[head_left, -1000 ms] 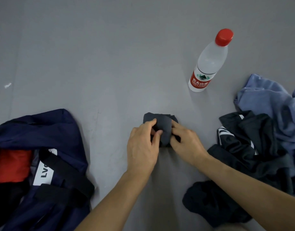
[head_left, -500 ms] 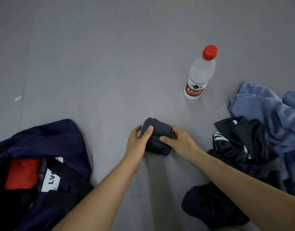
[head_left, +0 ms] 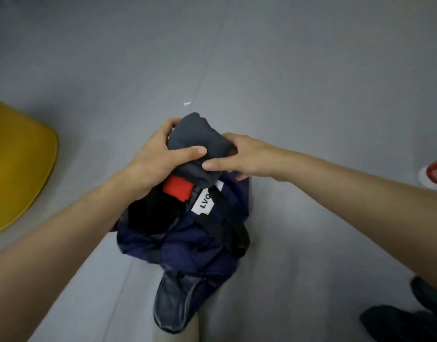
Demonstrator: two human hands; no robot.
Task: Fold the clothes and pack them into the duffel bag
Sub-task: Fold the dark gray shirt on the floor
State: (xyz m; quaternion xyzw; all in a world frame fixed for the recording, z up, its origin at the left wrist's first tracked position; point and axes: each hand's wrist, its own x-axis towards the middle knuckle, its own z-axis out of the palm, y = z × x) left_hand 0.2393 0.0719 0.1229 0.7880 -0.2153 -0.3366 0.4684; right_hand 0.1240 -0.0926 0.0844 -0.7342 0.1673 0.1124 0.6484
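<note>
**Grey bundle (head_left: 197, 137) above the open duffel bag (head_left: 187, 248)**

Clasped from both sides: left grip (head_left: 150, 161) wrapped round the left flank, thumb across the front; right grip (head_left: 239, 156) pinching the right end. Held just over the bag's mouth, above a red garment (head_left: 178, 191) inside. Off to the lower right, on the grey floor (head_left: 311, 70), dark clothes (head_left: 405, 322) heaped.

We saw a grey floor (head_left: 311, 70), matte and evenly lit, crossed by a thin seam (head_left: 207, 67) running away from us. A small white scrap (head_left: 187, 103) lay just beside it. A rounded yellow object (head_left: 17, 164) sat at the left edge; a bottle (head_left: 434, 172), cut off, stood at the right edge.
</note>
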